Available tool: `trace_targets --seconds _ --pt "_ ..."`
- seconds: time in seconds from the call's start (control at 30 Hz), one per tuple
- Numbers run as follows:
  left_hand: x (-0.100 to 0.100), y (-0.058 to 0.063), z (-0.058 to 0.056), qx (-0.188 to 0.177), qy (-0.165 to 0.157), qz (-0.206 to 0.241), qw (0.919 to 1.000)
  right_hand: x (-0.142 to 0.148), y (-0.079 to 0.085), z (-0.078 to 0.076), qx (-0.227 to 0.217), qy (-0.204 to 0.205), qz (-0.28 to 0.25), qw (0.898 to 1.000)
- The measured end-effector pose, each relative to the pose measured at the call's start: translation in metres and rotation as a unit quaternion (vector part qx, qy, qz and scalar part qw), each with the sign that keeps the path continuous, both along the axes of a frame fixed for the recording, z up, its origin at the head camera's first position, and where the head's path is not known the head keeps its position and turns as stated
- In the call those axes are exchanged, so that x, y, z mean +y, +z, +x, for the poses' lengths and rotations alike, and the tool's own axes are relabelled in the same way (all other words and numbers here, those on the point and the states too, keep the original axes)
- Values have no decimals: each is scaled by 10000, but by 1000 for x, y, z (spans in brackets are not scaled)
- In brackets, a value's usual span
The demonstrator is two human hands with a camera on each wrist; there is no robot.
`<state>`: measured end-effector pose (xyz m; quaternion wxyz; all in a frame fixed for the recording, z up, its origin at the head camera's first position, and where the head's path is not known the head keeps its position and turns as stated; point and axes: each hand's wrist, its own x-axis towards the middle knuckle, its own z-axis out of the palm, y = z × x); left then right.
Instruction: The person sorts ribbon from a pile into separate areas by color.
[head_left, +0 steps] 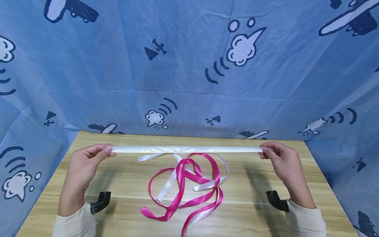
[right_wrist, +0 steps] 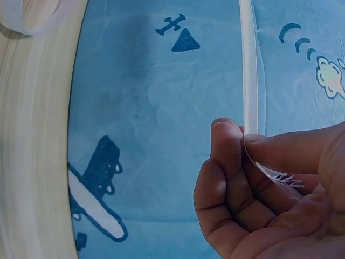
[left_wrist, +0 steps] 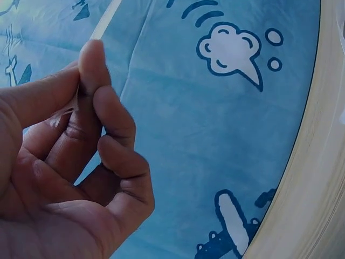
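A white satin ribbon (head_left: 186,149) is stretched straight and level across the head view, above the far part of the table. My left hand (head_left: 86,164) pinches its left end between thumb and forefinger. At the other end my right hand (head_left: 282,161) pinches it the same way. In the right wrist view a frayed tip of the white ribbon (right_wrist: 250,70) pokes out below the thumb into the palm. Beneath the taut strip, a loose tangle of pink ribbon (head_left: 180,177) lies on the table, mixed with more white ribbon (head_left: 168,187).
The wooden table (head_left: 237,210) ends at a blue patterned cloth (head_left: 183,72) that hangs behind it and along both sides. A black wrist mount (head_left: 101,202) sits on the left forearm, another black mount (head_left: 277,200) on the right.
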<state>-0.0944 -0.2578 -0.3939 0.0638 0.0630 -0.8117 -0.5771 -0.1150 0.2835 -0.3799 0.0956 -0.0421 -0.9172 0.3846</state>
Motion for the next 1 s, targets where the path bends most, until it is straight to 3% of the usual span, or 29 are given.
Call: trace_targets --seconds 0.53,0.8,1.0 --pt "-5 5 -1 -215 -103 -511 9984 8 0 -3 -87 -64 36 9999" --pt "-7 5 -11 -383 -205 -917 9948 10 -3 -12 -260 -96 145 9995" --pt "-5 5 -21 -499 -229 -973 9937 10 -6 -21 -461 -205 64 9987"
